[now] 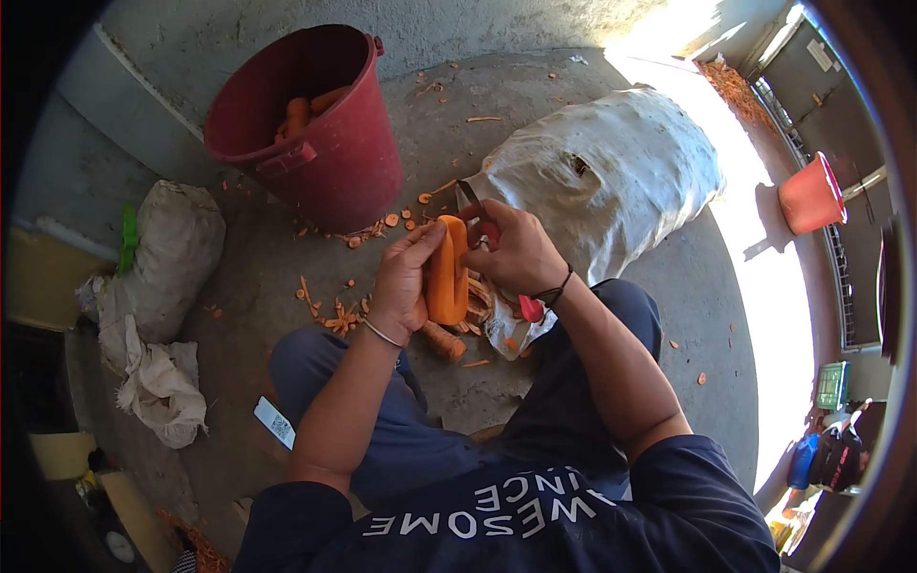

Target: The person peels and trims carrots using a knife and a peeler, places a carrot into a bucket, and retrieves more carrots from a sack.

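Observation:
My left hand (pixel 406 277) is closed around a thick, bright orange carrot (pixel 445 286), its smooth surface bare of skin. In my right hand (pixel 521 250) a knife (pixel 469 197) is gripped, red showing at its handle and the dark blade pointing up and away from me. The right fingers are close against the carrot's right side. Below the hands, an unpeeled carrot (pixel 443 341) lies beside the mouth of a large white sack (pixel 611 162), where peelings and a red piece (pixel 530 307) also show.
A dark red bucket (pixel 353 162) with carrots (pixel 297 116) inside stands ahead on the left. Carrot scraps (pixel 339 317) litter the concrete floor. More sacks (pixel 172 258) are at the left. A smaller red bucket (pixel 807 201) and a green crate (pixel 832 386) are at the right.

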{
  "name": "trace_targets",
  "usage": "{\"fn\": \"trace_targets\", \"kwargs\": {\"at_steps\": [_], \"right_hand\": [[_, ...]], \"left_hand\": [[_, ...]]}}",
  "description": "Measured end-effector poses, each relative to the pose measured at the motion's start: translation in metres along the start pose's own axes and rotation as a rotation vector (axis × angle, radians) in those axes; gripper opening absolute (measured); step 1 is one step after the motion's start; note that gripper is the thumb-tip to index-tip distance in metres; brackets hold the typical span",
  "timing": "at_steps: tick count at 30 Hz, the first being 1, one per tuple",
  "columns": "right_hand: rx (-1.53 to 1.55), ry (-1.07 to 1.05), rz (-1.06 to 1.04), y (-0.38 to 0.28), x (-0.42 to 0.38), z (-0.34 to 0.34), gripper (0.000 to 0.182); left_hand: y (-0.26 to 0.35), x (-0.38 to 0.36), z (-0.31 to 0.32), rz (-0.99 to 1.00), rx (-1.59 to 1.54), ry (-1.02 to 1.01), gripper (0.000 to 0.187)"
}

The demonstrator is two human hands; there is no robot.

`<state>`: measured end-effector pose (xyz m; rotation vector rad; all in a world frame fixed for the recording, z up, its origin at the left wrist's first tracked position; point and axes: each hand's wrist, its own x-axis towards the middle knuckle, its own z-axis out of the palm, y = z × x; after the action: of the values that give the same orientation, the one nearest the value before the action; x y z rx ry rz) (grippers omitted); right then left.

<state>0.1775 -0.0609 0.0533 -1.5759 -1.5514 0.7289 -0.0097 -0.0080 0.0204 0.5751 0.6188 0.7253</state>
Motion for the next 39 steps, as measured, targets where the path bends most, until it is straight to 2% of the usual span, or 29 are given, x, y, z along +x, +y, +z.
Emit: {"fn": "trace_targets", "kwargs": {"at_steps": [7,12,19,21,22,24,25,27,31,33,39], "right_hand": [[0.040,-0.088,0.119,-0.017,0.002,-0.012,0.050],[-0.049,-0.076,0.026,-0.012,0.002,-0.010,0.031],[-0.080,0.013,-0.059,0.002,0.004,-0.004,0.027],[-0.034,0.120,0.082,-0.002,0.004,-0.004,0.033],[-0.034,0.119,0.081,-0.003,0.006,-0.006,0.033],[-0.103,0.136,0.319,-0.003,0.011,-0.010,0.036],[-0.104,0.134,0.316,0.002,0.010,-0.009,0.036],[-0.112,0.045,0.157,0.011,0.007,-0.003,0.034],[0.067,-0.136,0.163,-0.004,-0.002,0.004,0.030],[-0.041,-0.197,-0.055,-0.007,-0.006,0.008,0.030],[-0.150,-0.122,-0.083,-0.010,-0.005,0.010,0.026]], "left_hand": [[0.007,-0.001,0.001,-0.065,0.004,-0.049,0.023],[0.010,-0.002,0.000,-0.154,-0.008,-0.042,0.028],[0.008,-0.001,-0.004,-0.160,0.022,-0.058,0.029],[0.008,-0.002,-0.002,-0.156,0.066,-0.065,0.028],[0.008,-0.002,-0.002,-0.154,0.065,-0.064,0.028],[0.008,-0.002,-0.001,-0.044,0.059,-0.006,0.027],[0.008,0.000,-0.004,-0.041,0.058,-0.005,0.027],[0.011,0.008,-0.009,0.104,0.019,0.074,0.025],[0.025,0.009,-0.013,0.190,0.012,0.101,0.025],[0.025,0.012,-0.017,0.261,0.071,0.142,0.025],[0.030,0.012,-0.019,0.252,0.097,0.098,0.027]]}}
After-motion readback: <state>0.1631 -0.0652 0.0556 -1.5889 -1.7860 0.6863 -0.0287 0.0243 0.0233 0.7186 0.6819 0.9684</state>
